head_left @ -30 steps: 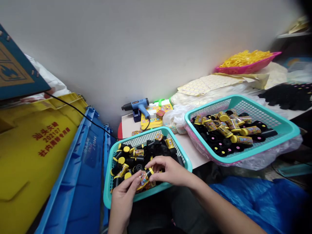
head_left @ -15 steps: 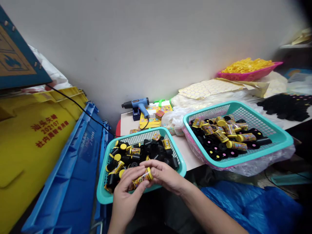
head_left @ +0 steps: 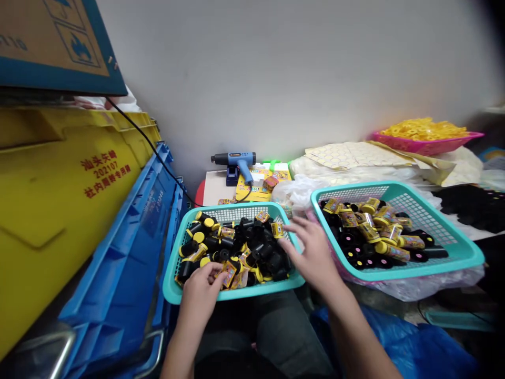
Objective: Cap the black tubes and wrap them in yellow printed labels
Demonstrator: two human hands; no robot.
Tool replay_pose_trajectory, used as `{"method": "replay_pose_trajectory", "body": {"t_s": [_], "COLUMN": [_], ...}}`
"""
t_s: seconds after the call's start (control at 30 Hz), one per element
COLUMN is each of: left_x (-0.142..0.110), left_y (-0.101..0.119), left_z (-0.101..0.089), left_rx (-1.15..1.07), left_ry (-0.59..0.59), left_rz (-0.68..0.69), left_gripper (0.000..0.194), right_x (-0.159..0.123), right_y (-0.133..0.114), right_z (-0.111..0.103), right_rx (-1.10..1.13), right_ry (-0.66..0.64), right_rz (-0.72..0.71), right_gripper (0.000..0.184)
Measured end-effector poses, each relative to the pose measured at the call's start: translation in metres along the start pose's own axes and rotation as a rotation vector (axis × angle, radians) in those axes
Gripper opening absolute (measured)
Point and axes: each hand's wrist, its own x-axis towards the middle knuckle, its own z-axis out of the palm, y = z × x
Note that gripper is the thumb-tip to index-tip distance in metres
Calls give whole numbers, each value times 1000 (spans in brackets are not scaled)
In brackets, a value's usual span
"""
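Observation:
My left hand (head_left: 201, 295) is at the front rim of the left turquoise basket (head_left: 232, 296), its thumb and fingers closed on a small printed label sleeve (head_left: 229, 273). Over that basket's right side, my right hand (head_left: 311, 255) has its fingers spread and holds nothing. Its fingertips are close to a yellow-capped labelled bottle (head_left: 277, 230); whether they touch it I cannot tell. Black cylinders (head_left: 272, 260), yellow caps (head_left: 198, 238) and more printed sleeves lie mixed in the basket.
On the right, another turquoise basket (head_left: 461, 252) holds labelled bottles and black pieces. A blue heat gun (head_left: 239, 159) rests behind the left basket. Blue crates (head_left: 114, 263) and a yellow crate (head_left: 51, 200) stand left. A pink tray (head_left: 430, 145) carries yellow parts.
The labelled bottle between both hands is no longer in them. My right hand has moved right and opened; my left hand now pinches a label sleeve. The camera view has shifted.

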Motion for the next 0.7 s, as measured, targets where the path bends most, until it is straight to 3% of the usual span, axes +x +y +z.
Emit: {"method": "replay_pose_trajectory", "body": {"t_s": [0.13,0.27,0.4,0.5,0.57,0.7], "left_x": [1,5,5,3,2,0], "left_y": [-8,-19,-29,-36,-39,-40], "left_z": [-11,-33,-51,-59,-61,-60], "left_rx": [-212,-278,-368,-605,-709,-764], "left_ry": [-58,31,49,170,253,262], "left_rz": [-93,-55,-103,-204,-252,-310], "left_gripper": [22,23,28,48,61,52], "right_x": [-1,20,39,42,41,42], "right_y": [-39,-72,-107,-129,-136,-127], "right_z": [38,70,106,125,129,115], "right_rx": [209,281,141,-40,-89,-14], "right_ry": [-303,-514,-748,-900,-928,-827], "right_rz": [-9,-137,-269,-334,-370,-322], "right_gripper": [19,18,24,31,38,26]}}
